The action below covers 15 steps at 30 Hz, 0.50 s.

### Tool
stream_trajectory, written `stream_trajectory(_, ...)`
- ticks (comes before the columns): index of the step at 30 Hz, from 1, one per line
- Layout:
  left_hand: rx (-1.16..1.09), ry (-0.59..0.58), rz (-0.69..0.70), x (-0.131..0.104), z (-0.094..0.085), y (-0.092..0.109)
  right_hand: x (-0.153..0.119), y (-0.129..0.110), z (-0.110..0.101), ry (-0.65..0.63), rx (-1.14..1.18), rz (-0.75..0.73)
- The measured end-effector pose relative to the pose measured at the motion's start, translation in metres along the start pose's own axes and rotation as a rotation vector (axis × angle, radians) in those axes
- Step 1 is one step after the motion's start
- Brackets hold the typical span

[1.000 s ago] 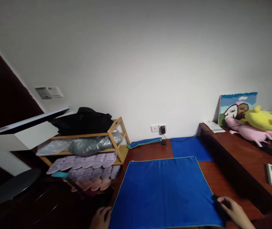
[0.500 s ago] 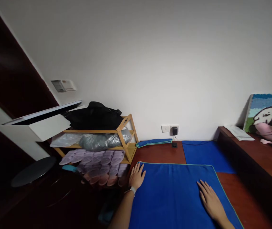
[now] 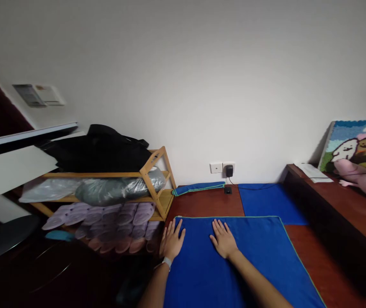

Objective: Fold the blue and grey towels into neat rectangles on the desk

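A blue cloth (image 3: 253,252) with a green stitched edge lies spread out over a reddish-brown wooden table. My left hand (image 3: 172,240) rests on its far left corner, fingers stretched out, a pale band round the wrist. Flat on the cloth near its far edge lies my right hand (image 3: 224,239), fingers spread, a short way right of the left one. Neither hand grips anything. Beyond the far edge sits a narrow folded blue cloth (image 3: 199,188) against the wall.
A wooden rack (image 3: 157,188) on the left bears a black bag (image 3: 102,149), plastic-wrapped bundles and several slippers (image 3: 115,218). A black plug (image 3: 229,171) sits in the wall socket, its cable trailing right. On a raised ledge at right are a pink plush toy (image 3: 365,179) and a picture (image 3: 356,143).
My right hand has slid left across the cloth, closer to my left hand. My left hand stays at the corner. The view has shifted slightly, moving the rack leftward.
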<state>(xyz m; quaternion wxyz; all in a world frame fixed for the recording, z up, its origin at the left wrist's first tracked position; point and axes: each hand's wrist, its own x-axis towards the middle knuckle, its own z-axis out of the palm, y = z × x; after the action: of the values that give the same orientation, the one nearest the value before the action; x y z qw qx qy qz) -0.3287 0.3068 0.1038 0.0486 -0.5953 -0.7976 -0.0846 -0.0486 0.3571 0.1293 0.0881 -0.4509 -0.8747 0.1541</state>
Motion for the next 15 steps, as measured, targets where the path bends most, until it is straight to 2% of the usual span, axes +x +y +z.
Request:
stream_trajectory(3,0.012,0.01,0.007,0.002,0.002,-0.001,-0.017,0.046,-0.007,0.032,-0.039,0.073)
stream_trajectory(8,0.006,0.019,0.012,0.004,0.005,-0.002,-0.067,0.167,-0.036,0.077,-0.177,0.272)
stream_trajectory(10,-0.003,0.024,0.003,0.005,0.007,-0.003,-0.082,0.208,-0.046,0.08,-0.216,0.359)
stream_trajectory(12,-0.006,0.031,-0.006,0.006,0.009,-0.004,-0.091,0.238,-0.052,0.072,-0.219,0.407)
stream_trajectory(15,0.001,0.04,-0.009,0.008,0.011,-0.006,-0.094,0.26,-0.052,0.081,-0.196,0.386)
